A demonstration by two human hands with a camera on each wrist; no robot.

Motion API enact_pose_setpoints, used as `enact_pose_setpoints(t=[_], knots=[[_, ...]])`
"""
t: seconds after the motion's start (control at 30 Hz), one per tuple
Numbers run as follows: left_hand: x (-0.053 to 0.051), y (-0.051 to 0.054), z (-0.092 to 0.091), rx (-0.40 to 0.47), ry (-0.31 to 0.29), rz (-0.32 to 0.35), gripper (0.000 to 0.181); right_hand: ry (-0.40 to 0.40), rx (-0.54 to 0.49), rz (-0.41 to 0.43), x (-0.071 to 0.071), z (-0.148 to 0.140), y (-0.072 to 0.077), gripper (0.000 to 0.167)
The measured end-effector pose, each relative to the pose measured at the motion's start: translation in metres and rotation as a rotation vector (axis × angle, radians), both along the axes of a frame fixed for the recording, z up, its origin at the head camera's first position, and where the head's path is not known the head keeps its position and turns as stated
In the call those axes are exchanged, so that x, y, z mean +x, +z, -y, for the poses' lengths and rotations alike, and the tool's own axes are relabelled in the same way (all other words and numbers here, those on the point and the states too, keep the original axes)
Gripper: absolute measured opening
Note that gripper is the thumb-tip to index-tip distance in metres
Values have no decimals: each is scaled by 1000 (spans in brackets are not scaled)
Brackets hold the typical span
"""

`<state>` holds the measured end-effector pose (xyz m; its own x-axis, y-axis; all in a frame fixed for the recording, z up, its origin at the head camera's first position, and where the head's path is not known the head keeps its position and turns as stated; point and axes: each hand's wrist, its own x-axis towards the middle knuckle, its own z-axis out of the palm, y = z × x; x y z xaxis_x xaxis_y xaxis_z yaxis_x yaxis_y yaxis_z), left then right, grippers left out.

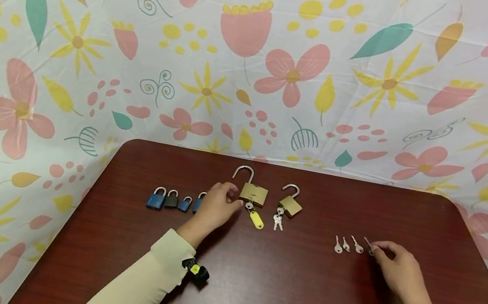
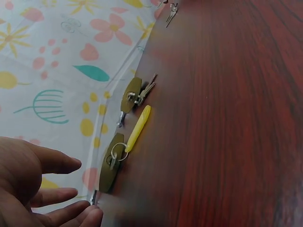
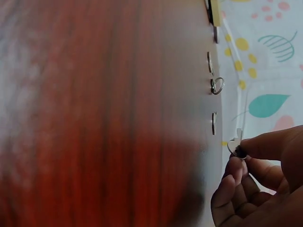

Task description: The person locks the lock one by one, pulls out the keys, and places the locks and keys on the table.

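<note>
My right hand (image 1: 401, 269) pinches a small silver key (image 3: 234, 145) between thumb and fingers, at the right end of a row of several loose keys (image 1: 339, 245). My left hand (image 1: 217, 206) has its fingers relaxed and holds nothing visible, beside the larger brass padlock (image 1: 253, 194), whose shackle stands open. A key in that lock carries a ring with a yellow tag (image 2: 138, 128). Right of it lies a smaller brass padlock (image 1: 290, 206), also with an open shackle and keys (image 1: 278, 222) hanging from it.
Left of my left hand stand a blue padlock (image 1: 156, 198), a black one (image 1: 172, 199) and a smaller blue one (image 1: 184, 204); another blue one is partly behind that hand. The dark red table (image 1: 277, 297) ends at a flowered cloth (image 1: 277, 125).
</note>
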<state>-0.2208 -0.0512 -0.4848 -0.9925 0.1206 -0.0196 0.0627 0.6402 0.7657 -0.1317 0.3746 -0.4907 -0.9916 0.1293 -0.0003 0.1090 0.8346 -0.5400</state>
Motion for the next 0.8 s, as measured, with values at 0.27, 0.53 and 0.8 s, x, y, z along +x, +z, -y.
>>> enact_pose_setpoints(t=[0.27, 0.53, 0.8], knots=[[-1, -3, -13, -47, -20, 3, 38, 3, 17, 56, -3, -5, -2, 33], [-7, -8, -19, -89, -11, 28, 46, 8, 29, 68, -5, -5, -4, 28], [-14, -9, -25, -117, 10, 33, 54, 8, 22, 71, -6, -5, -6, 29]])
